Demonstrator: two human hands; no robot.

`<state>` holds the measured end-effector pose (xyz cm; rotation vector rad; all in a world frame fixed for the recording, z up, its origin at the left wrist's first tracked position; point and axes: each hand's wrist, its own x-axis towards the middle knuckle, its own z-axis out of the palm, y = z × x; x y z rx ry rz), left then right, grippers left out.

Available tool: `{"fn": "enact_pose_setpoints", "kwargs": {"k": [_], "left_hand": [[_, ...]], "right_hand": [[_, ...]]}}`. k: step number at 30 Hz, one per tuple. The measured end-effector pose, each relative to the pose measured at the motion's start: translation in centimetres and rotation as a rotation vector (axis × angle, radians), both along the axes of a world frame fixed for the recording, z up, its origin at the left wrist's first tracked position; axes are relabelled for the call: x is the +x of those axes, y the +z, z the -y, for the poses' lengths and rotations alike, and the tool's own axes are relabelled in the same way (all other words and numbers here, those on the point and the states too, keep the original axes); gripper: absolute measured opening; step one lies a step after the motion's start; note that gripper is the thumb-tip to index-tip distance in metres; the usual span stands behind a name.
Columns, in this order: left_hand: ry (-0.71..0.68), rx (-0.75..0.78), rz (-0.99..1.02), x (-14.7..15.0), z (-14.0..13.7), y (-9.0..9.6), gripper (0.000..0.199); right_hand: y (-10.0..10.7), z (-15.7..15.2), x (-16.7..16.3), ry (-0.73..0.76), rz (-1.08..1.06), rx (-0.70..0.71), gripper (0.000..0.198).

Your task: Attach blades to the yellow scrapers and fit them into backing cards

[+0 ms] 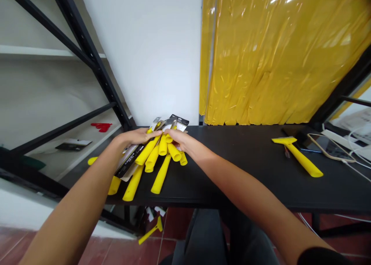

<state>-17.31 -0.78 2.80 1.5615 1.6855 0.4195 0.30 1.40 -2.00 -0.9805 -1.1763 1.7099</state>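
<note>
A pile of yellow-handled scrapers (160, 176) lies on the black table, many with black-and-white cardboard packaging, their hollow handle ends pointing toward me. My left hand (140, 136) clasps the far left part of the pile, its thumb lying across the top. From the other side my right hand (177, 137) grips the scrapers close by, and the two hands nearly meet. Most of the fingers are hidden behind the cards and handles. A black packaging card (129, 162) leans below my left hand. Behind the hands, another card (180, 122) sticks up.
On the right of the black table (226, 164) lies a single yellow scraper (301, 157). Beside it are a phone (330, 147) and white cables. A black metal shelf frame (95, 64) stands at left, with a red item (101, 127) on its shelf. Another yellow scraper (152, 231) is below the table.
</note>
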Motion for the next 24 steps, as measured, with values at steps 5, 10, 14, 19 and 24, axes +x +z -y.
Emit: {"fn": "enact_pose_setpoints", "kwargs": {"k": [5, 10, 14, 19, 24], "left_hand": [[0.011, 0.163, -0.066, 0.0, -0.5, -1.5, 0.062], [0.067, 0.303, -0.048, 0.3, -0.8, -2.8, 0.066], [0.111, 0.299, 0.007, 0.8, -0.1, -3.2, 0.077], [0.232, 0.355, 0.023, 1.3, 1.2, -3.7, 0.081], [0.269, 0.343, 0.071, 1.1, 1.8, -4.1, 0.091]], "right_hand": [[-0.7, 0.6, 0.2, 0.007, 0.092, -0.044, 0.008], [-1.1, 0.4, 1.5, -0.028, 0.57, 0.298, 0.035], [-1.1, 0.0, 3.0, -0.044, 0.823, 0.472, 0.047], [-0.8, -0.1, 4.6, -0.101, 0.862, 0.474, 0.047], [-0.9, -0.1, 5.9, -0.16, 0.874, 0.459, 0.067]]}}
